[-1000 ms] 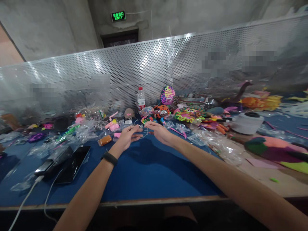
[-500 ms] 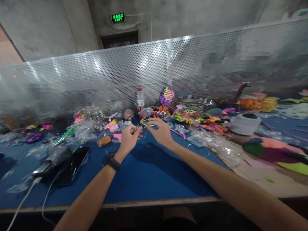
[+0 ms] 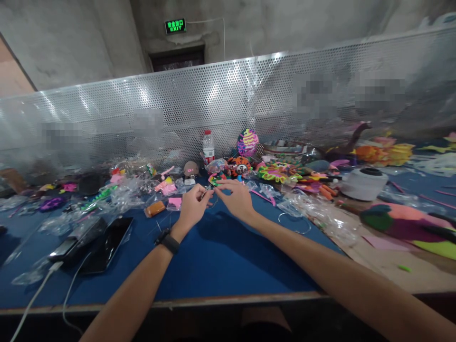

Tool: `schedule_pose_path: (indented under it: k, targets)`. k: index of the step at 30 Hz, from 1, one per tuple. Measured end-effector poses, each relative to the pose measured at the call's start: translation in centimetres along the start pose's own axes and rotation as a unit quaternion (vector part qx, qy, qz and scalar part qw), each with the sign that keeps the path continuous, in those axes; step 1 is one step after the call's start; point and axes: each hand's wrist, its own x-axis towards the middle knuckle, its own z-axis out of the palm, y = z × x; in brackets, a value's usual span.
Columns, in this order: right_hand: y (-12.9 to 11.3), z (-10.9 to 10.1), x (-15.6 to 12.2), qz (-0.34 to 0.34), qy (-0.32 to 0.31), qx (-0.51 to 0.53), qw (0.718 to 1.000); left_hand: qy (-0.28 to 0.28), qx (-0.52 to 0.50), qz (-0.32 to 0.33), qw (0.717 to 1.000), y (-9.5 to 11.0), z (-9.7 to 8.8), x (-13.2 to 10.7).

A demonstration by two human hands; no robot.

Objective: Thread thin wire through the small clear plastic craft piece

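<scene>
Both hands meet over the middle of the blue table mat, their fingertips nearly touching. My left hand (image 3: 193, 205), with a dark band at the wrist, is closed in a pinch on a thin strand (image 3: 215, 202) that hangs in a short curve below the fingers. Thumb and forefinger of my right hand (image 3: 234, 201) pinch at the same strand from the other side. Whether it is thread or wire is too small to tell. Right behind the fingertips are a small green and yellow piece (image 3: 214, 180) and an orange and black tiger-like figure (image 3: 239, 166).
To the left lie a black phone (image 3: 109, 244), a power bank (image 3: 76, 240) with white cables, and crumpled clear bags (image 3: 124, 192). A red-capped bottle (image 3: 208, 147) stands at the back before a perforated metal screen (image 3: 185, 104). At the right are a white roll (image 3: 363, 185) and colourful clay pieces (image 3: 402, 218).
My right hand has moved slightly left and down, bringing its fingertips together and up to those of my left hand. My left hand has shifted only slightly.
</scene>
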Motion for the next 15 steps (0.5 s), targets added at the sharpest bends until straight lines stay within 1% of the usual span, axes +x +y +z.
schedule_pose_path:
  k: [3,6,9,11,13,15]
  targets:
    - [0.2,0.3,-0.1,0.001,-0.004,0.002,1.000,-0.006,-0.004,0.005,1.000,0.1,0.1,-0.1]
    - [0.5,0.3,0.0,-0.028,-0.025,0.017,0.999,0.004,-0.013,-0.007,1.000,0.2,0.0,0.0]
    - [0.7,0.3,0.0,-0.078,-0.043,0.038,0.995,0.029,-0.041,-0.046,0.998,0.0,-0.3,0.3]
    - [0.6,0.3,0.0,-0.101,-0.043,0.046,0.993,0.044,-0.071,-0.081,0.993,-0.2,-0.5,0.6]
    - [0.3,0.3,0.0,-0.118,-0.038,0.052,0.991,0.056,-0.101,-0.121,0.986,-0.4,-0.6,1.0]
    - [0.0,0.3,-0.1,-0.122,-0.028,0.059,0.990,0.064,-0.123,-0.146,0.979,-0.6,-0.6,1.2]
